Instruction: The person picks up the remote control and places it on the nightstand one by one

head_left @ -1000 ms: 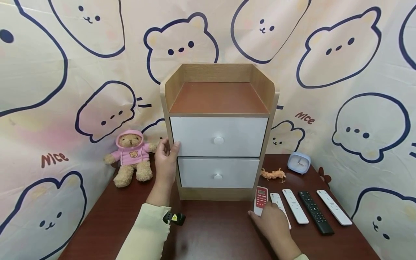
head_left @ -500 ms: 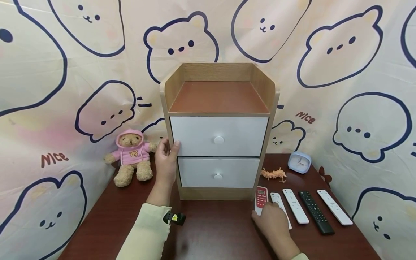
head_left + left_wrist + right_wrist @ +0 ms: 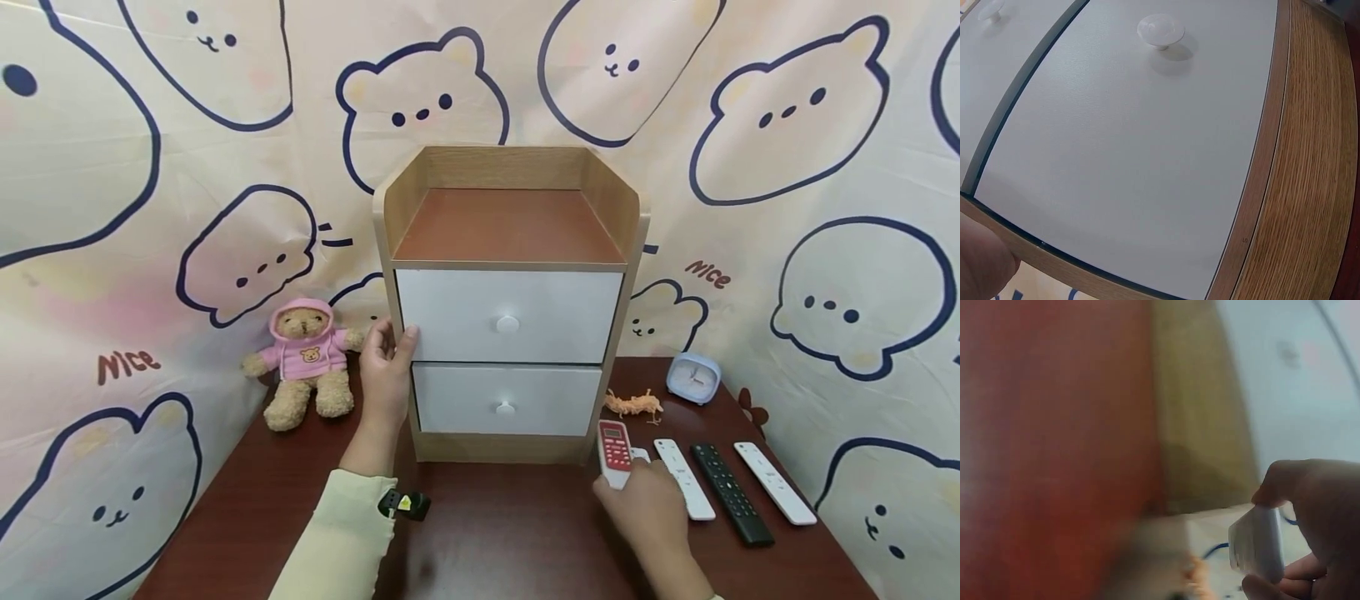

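A small wooden cabinet [image 3: 510, 447] with two white drawers stands on the dark red-brown table. My left hand [image 3: 385, 379] grips its left side, thumb on the front edge beside the upper drawer [image 3: 450, 312]. In the left wrist view, part of that hand [image 3: 985, 259] shows at the cabinet's edge, near the lower drawer [image 3: 1129, 137]. At the cabinet's lower right, my right hand [image 3: 648, 504] holds a white remote control [image 3: 615, 450] with a red face. The blurred right wrist view shows this remote [image 3: 1260, 544] pinched between thumb and fingers, seen end-on.
Right of my right hand lie a white remote [image 3: 684, 479], a black remote [image 3: 731, 493] and another white remote [image 3: 775, 483]. Behind them are an orange figure [image 3: 633, 404] and a blue clock [image 3: 693, 378]. A teddy bear [image 3: 309, 358] in a pink hoodie sits left of the cabinet.
My right hand has moved slightly right and up, and the red-faced remote has come off the table with it, now partly covering the white remote beside it. My left hand stays on the cabinet.
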A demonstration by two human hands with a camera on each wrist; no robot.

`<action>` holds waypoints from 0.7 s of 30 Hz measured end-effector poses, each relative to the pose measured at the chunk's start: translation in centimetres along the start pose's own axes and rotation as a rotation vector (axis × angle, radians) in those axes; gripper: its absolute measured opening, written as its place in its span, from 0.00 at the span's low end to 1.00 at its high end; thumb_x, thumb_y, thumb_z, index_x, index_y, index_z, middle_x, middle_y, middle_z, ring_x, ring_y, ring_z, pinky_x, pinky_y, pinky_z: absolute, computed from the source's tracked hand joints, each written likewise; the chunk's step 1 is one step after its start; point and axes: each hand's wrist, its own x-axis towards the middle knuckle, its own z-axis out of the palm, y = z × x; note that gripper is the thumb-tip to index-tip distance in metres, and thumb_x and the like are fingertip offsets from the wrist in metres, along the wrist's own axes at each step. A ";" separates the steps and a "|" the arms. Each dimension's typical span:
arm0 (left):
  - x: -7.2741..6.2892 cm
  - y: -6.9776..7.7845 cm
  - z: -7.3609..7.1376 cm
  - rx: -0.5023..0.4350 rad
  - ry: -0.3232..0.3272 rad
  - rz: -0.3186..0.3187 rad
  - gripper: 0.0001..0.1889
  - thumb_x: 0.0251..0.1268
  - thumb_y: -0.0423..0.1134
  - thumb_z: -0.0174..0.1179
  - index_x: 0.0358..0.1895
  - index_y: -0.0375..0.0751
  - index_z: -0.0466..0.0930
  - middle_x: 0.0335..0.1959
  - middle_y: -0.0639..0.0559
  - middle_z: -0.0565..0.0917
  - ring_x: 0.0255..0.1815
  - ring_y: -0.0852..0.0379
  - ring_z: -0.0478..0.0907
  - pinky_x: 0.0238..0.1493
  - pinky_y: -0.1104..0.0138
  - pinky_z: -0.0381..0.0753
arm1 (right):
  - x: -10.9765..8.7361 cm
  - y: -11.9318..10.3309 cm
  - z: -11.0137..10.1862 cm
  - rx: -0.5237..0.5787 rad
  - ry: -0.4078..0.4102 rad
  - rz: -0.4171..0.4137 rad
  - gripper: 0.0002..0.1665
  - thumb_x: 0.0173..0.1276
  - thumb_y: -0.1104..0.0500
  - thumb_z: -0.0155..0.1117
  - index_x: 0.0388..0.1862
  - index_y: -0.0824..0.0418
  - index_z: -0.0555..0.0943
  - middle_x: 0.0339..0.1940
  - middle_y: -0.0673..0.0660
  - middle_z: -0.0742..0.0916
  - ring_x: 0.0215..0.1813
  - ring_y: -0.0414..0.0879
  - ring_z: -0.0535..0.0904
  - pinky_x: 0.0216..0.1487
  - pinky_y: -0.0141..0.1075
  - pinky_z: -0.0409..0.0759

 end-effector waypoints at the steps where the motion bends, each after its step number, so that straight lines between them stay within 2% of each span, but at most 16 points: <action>1: 0.0 0.0 0.0 0.001 0.001 -0.002 0.15 0.80 0.38 0.65 0.63 0.41 0.79 0.50 0.57 0.81 0.57 0.58 0.76 0.59 0.69 0.76 | 0.0 -0.1 -0.8 0.010 -0.009 0.022 0.34 0.60 0.44 0.73 0.43 0.77 0.86 0.34 0.69 0.85 0.33 0.60 0.81 0.33 0.54 0.77; 5: -0.1 0.1 0.1 0.012 -0.003 -0.016 0.16 0.81 0.40 0.65 0.64 0.40 0.78 0.52 0.56 0.81 0.58 0.57 0.75 0.60 0.69 0.75 | 0.3 -1.0 -5.1 0.050 -0.050 0.098 0.44 0.64 0.39 0.73 0.62 0.75 0.84 0.46 0.72 0.86 0.40 0.60 0.82 0.38 0.53 0.77; 7: -0.1 0.2 0.1 0.015 -0.003 -0.023 0.17 0.81 0.40 0.65 0.66 0.40 0.78 0.52 0.56 0.80 0.59 0.57 0.75 0.61 0.69 0.75 | 0.3 -1.5 -7.4 0.071 -0.040 0.115 0.45 0.66 0.38 0.73 0.66 0.73 0.83 0.49 0.72 0.87 0.43 0.61 0.83 0.40 0.53 0.76; 11: -0.1 0.2 0.0 0.007 0.001 -0.027 0.18 0.81 0.39 0.65 0.66 0.39 0.78 0.53 0.55 0.80 0.59 0.58 0.75 0.60 0.69 0.75 | -0.1 -2.9 -11.3 0.128 0.017 0.124 0.45 0.66 0.37 0.76 0.69 0.69 0.83 0.49 0.68 0.87 0.44 0.58 0.81 0.40 0.49 0.74; 14: 0.0 0.0 0.0 0.002 0.005 -0.023 0.17 0.81 0.39 0.65 0.65 0.38 0.78 0.53 0.55 0.80 0.59 0.58 0.75 0.60 0.69 0.75 | -0.6 -4.2 -13.7 0.179 0.112 0.093 0.43 0.64 0.39 0.79 0.67 0.68 0.85 0.44 0.63 0.86 0.41 0.53 0.79 0.37 0.40 0.72; 18: 0.1 -0.1 0.1 -0.009 0.011 -0.019 0.17 0.80 0.38 0.65 0.65 0.38 0.78 0.53 0.56 0.81 0.60 0.58 0.76 0.61 0.70 0.76 | -1.3 -6.1 -16.3 0.245 0.236 -0.010 0.38 0.62 0.45 0.83 0.64 0.66 0.87 0.41 0.59 0.86 0.38 0.49 0.81 0.34 0.32 0.75; 21: 0.1 -0.2 0.1 -0.013 0.018 -0.017 0.17 0.80 0.38 0.65 0.64 0.38 0.79 0.52 0.56 0.81 0.59 0.58 0.76 0.61 0.70 0.75 | -1.6 -8.0 -17.9 0.293 0.272 -0.097 0.36 0.61 0.47 0.84 0.64 0.64 0.87 0.42 0.59 0.86 0.37 0.47 0.82 0.32 0.28 0.77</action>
